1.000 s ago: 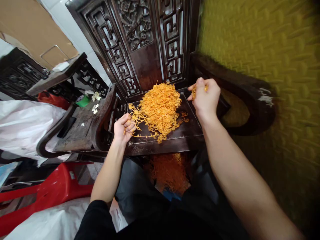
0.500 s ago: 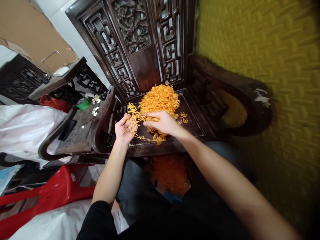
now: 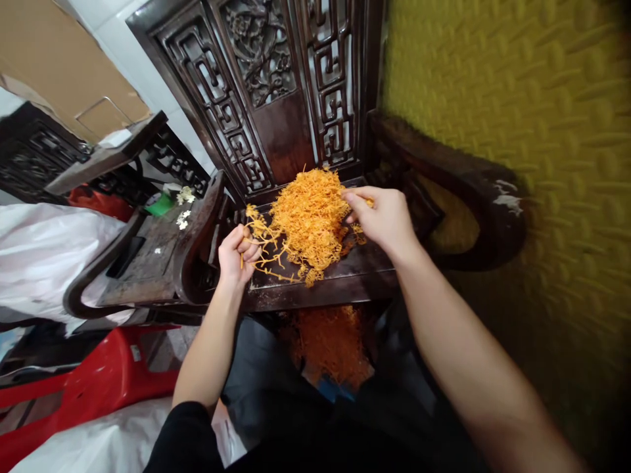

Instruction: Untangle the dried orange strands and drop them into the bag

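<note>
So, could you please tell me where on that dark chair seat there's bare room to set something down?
The seat is bare along its front edge and at the front right corner, below the right hand. The middle and back are crowded by the orange pile; the left hand and its sprig fill the left edge.

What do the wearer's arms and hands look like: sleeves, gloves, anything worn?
Both hands are bare: left hand, right hand. No gloves, rings or watch show. A black sleeve covers the left upper arm; the right forearm is bare as far as the frame shows.

A single view is taken from the head, close above. It is aimed forward and down at a carved wooden chair seat (image 3: 355, 276).
</note>
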Tool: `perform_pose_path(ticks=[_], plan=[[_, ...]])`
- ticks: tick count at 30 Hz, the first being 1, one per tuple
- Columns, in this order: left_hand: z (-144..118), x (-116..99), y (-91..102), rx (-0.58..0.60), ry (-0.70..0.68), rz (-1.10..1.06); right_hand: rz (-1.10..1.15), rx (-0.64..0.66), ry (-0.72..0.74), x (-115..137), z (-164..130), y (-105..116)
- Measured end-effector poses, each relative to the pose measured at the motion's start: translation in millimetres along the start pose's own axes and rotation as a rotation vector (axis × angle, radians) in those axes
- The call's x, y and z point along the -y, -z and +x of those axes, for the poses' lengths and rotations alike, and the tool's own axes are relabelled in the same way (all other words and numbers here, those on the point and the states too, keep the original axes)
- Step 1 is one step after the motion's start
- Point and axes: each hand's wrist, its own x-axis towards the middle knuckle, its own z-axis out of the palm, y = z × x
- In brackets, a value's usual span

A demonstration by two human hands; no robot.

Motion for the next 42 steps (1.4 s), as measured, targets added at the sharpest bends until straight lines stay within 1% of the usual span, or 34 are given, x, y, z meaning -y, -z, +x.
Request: perform_pose_path(ticks=[2, 4, 6, 9, 10, 11, 12, 13, 14, 15, 17, 18, 19, 20, 21, 23, 26, 28, 31, 33, 35, 37, 38, 40, 42], plan=[[-5.5, 8.4, -8.8, 0.127, 0.038, 0.105, 0.143, 0.067, 0.030, 9.3, -7.1, -6.7], [-9.8, 14.3, -16.4, 0.226, 0.071, 0.184, 0.245, 0.176, 0.048, 18.1, -13.1, -16.4], [-11.8, 16.5, -20.9, 0.299, 0.130, 0.225, 0.326, 0.327, -0.002, 22.9, -16.6, -26.4], [-12.1, 16.6, -24.9, 0.379, 0.243, 0.231, 0.467, 0.549, -0.130, 23.8, -19.5, -40.5], [-12.2, 16.7, -26.4, 0.400, 0.275, 0.226, 0.512, 0.603, -0.154, 23.3, -19.6, -45.0], [-12.4, 17.2, -28.3, 0.417, 0.302, 0.223, 0.546, 0.616, -0.167, 22.6, -18.7, -49.1], [-12.7, 17.9, -30.4, 0.427, 0.320, 0.224, 0.567, 0.585, -0.175, 21.3, -16.4, -52.5], [-13.1, 18.7, -32.5, 0.432, 0.333, 0.230, 0.579, 0.499, -0.187, 19.4, -12.3, -54.7], [-13.5, 19.5, -34.5, 0.437, 0.344, 0.238, 0.586, 0.364, -0.209, 16.5, -6.6, -55.3], [-13.8, 20.2, -36.2, 0.440, 0.353, 0.250, 0.590, 0.199, -0.243, 12.6, 0.6, -53.7], [-13.8, 20.8, -37.6, 0.434, 0.353, 0.269, 0.593, -0.103, -0.308, 3.0, 15.8, -44.4], [-13.4, 20.7, -37.2, 0.421, 0.337, 0.274, 0.589, -0.194, -0.317, -1.4, 21.8, -37.2], [-12.5, 20.5, -36.3, 0.398, 0.308, 0.275, 0.580, -0.234, -0.295, -4.7, 25.3, -29.4], [-11.3, 20.5, -34.9, 0.368, 0.267, 0.274, 0.566, -0.238, -0.251, -6.3, 25.9, -21.8], [-9.8, 20.7, -33.2, 0.336, 0.222, 0.275, 0.548, -0.212, -0.201, -5.7, 23.3, -15.4], [-6.6, 22.2, -30.3, 0.287, 0.142, 0.286, 0.513, -0.104, -0.100, 1.0, 10.5, -8.4], [-3.5, 26.4, -28.6, 0.251, 0.083, 0.324, 0.432, 0.132, 0.035, 17.9, -13.4, -12.4], [-3.0, 29.1, -29.4, 0.234, 0.072, 0.350, 0.353, 0.228, 0.117, 26.4, -23.0, -20.5], [-3.2, 31.4, -31.3, 0.219, 0.055, 0.380, 0.201, 0.230, 0.182, 30.0, -26.2, -33.0], [-3.4, 32.6, -32.1, 0.223, 0.039, 0.403, 0.085, 0.256, 0.209, 29.2, -26.2, -39.1], [-3.9, 33.9, -32.5, 0.230, 0.025, 0.444, -0.034, 0.305, 0.253, 29.6, -27.3, -43.1], [-5.2, 35.1, -33.3, 0.237, 0.027, 0.490, -0.167, 0.307, 0.291, 31.1, -28.2, -44.9], [-6.2, 35.1, -33.9, 0.241, 0.038, 0.504, -0.234, 0.283, 0.305, 31.3, -27.3, -44.9], [-8.9, 33.1, -35.1, 0.251, 0.084, 0.501, -0.325, 0.195, 0.292, 27.1, -20.7, -41.9], [-11.5, 28.0, -34.8, 0.253, 0.129, 0.463, -0.296, 0.050, 0.210, 14.7, -7.1, -34.4]])
